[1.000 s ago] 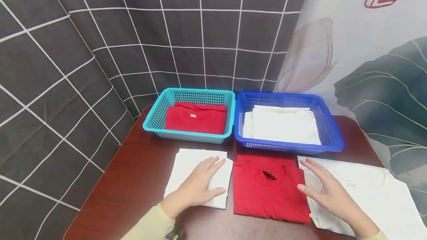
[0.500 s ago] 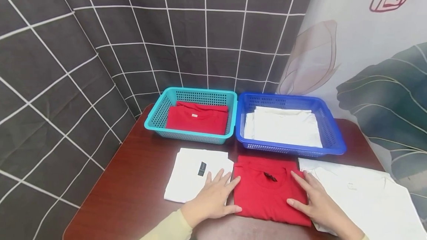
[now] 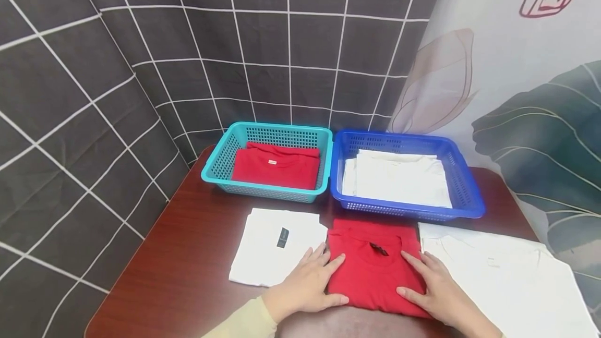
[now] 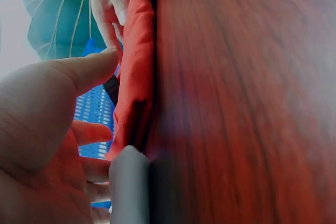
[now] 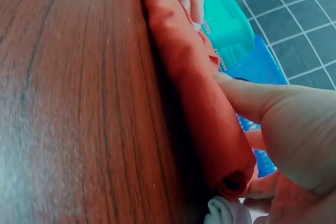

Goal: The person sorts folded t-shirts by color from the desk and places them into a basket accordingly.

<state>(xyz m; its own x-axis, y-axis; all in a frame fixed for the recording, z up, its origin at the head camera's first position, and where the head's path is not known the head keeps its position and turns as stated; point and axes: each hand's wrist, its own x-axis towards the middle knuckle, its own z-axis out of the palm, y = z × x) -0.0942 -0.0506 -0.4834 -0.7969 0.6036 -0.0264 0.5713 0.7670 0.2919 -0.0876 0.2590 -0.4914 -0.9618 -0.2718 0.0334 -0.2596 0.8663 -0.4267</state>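
A folded red T-shirt (image 3: 368,280) with a black neck label lies at the front middle of the table. My left hand (image 3: 307,283) rests at its left edge, thumb and fingertips on the cloth. At the opposite edge my right hand (image 3: 439,288) touches the shirt, its fingers fairly straight and spread. In the left wrist view the left thumb (image 4: 94,69) reaches over the red fold. The right wrist view shows the shirt's rolled front edge (image 5: 197,93) beside the right thumb (image 5: 247,95).
Left of the red shirt lies a folded white T-shirt (image 3: 258,254) with a dark label; another white T-shirt (image 3: 521,286) lies to the right. Behind stand a teal basket (image 3: 213,171) holding red shirts and a blue basket (image 3: 465,181) holding white ones. A grid-patterned curtain (image 3: 263,40) hangs behind.
My left hand has moved right from over the left white shirt to the red shirt's left edge, uncovering the dark label. My right hand has come left and down onto the red shirt's right side.
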